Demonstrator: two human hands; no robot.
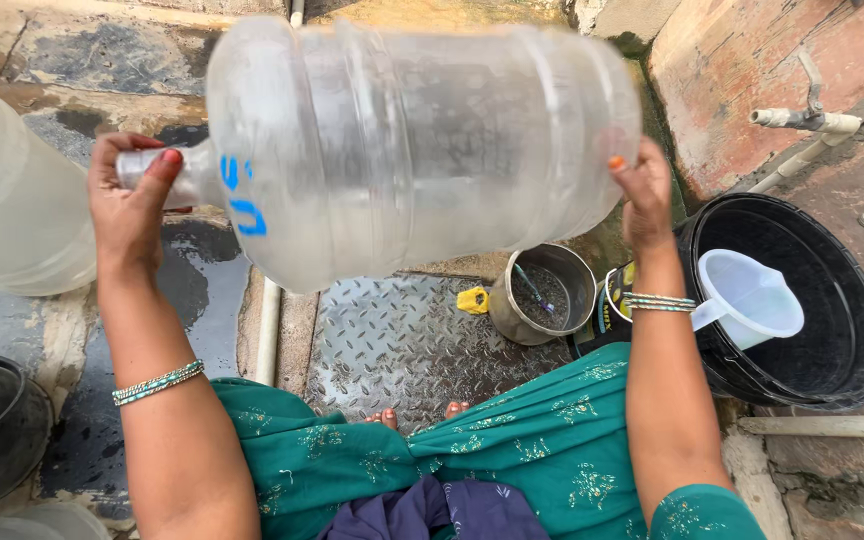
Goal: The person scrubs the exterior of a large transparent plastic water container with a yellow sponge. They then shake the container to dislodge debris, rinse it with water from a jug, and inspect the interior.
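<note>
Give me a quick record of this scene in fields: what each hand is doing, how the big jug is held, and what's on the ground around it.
left hand: gripping and covering the neck of the large clear water jug
right hand: pressed against the jug's base
jug position: held sideways in the air, some water inside
below jug: metal tread plate, steel pot, small yellow object
right side: black tub with a white plastic jug inside, tap on the wall
left side: second clear jug

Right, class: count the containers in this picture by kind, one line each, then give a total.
Large clear water jugs: 2 (held jug, second jug)
Black tubs: 1
Steel pots: 1
White plastic jugs: 1
Total: 5
</note>
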